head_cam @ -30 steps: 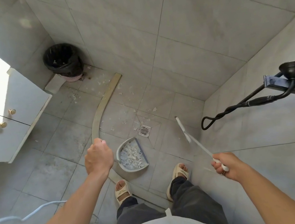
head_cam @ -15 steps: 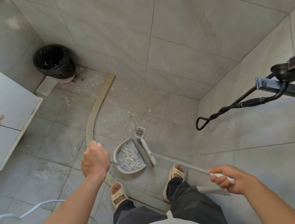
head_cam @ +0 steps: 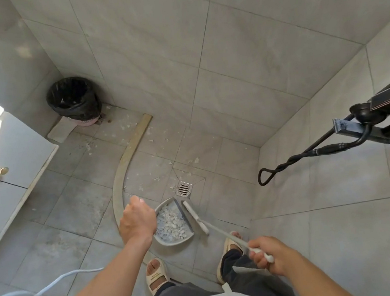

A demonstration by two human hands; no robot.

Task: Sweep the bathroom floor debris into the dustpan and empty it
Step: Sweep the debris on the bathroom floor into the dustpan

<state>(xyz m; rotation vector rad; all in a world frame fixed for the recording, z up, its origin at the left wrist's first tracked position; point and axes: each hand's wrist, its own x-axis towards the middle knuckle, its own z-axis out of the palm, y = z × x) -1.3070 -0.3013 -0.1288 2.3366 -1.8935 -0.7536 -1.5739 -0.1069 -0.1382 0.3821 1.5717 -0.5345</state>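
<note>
Half full, held the dustpan point(head_cam: 174, 243) flat beside the drain point(head_cam: 184, 189) in the clenched left hand point(head_cam: 136, 222), and needed short low strokes of the broom point(head_cam: 195, 216) grasped by the right hand point(head_cam: 274, 254).

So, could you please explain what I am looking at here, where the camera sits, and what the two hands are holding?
There is no machine here: a person wears a wide-angle camera on the head, looking down at their own arms and feet on a tiled bathroom floor. The left hand is curled over the handle end of a grey dustpan, which sits on the floor and already holds a pile of white debris; the handle itself is hidden under the hand. The right hand grips the long white handle of a broom, whose head lies at the dustpan's open edge. More white scraps lie scattered near the floor drain and along the curved threshold strip. A bin lined with a black bag stands in the far corner.
</note>
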